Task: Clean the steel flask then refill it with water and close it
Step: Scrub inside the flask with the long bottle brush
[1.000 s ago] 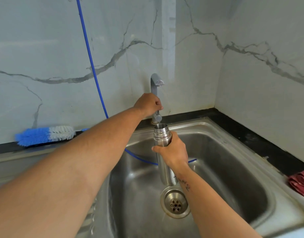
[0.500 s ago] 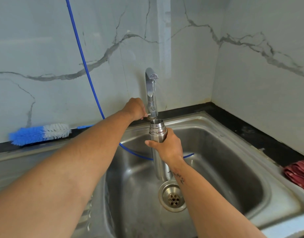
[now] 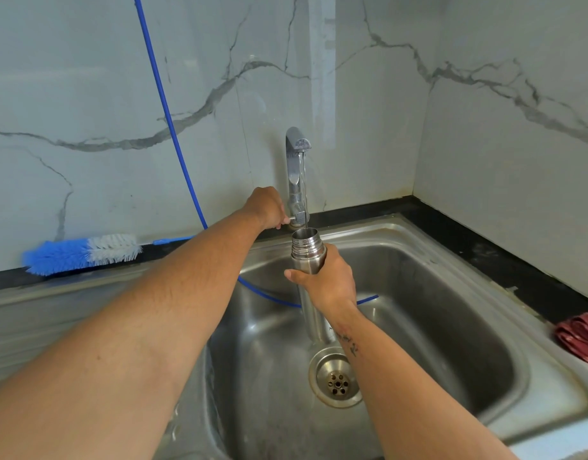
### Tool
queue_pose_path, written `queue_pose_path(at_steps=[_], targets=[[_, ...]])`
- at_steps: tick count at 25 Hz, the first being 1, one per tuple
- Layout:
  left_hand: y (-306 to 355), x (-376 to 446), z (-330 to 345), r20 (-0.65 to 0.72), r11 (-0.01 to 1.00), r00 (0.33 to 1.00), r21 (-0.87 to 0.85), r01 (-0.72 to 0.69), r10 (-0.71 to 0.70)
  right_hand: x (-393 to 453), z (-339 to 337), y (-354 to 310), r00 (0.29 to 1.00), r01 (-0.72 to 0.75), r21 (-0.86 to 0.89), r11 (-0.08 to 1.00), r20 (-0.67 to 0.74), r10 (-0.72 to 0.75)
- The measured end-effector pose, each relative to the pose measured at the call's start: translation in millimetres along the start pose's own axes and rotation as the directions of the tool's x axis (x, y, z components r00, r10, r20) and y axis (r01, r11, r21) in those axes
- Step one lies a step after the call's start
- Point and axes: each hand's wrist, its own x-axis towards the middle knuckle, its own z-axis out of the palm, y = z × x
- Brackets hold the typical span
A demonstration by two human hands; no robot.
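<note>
Gripping 1 flask point(image 3: 308, 257) w/ right hand point(image 3: 329, 283), left hand point(image 3: 266, 207) pinching 1 tap point(image 3: 296, 180) lever

Pale marble-veined wall tiles point(image 3: 103, 94) meet in a corner above a black countertop edge point(image 3: 485, 257).

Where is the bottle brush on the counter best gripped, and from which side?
Grip the bottle brush by its thin blue handle, coming from above at the right end: the bristled head fills the left end and the handle lies flat behind the sink rim.
</note>
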Motion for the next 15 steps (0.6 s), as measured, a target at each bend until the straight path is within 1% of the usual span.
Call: queue_pose_path(at_steps=[8, 15], targets=[[-0.9, -0.6, 0.8, -0.015, 1.000, 1.000, -0.018, 0.000, 0.000, 1.0, -0.1, 0.0, 1.000, -0.009, 0.017, 1.000, -0.007, 0.009], [-2.2, 1.9, 1.0, -0.021, 1.000, 1.000, 0.018, -0.010, 0.010, 2.1, 0.9, 0.9, 1.000, -0.016, 0.036, 0.999, -0.008, 0.016]])
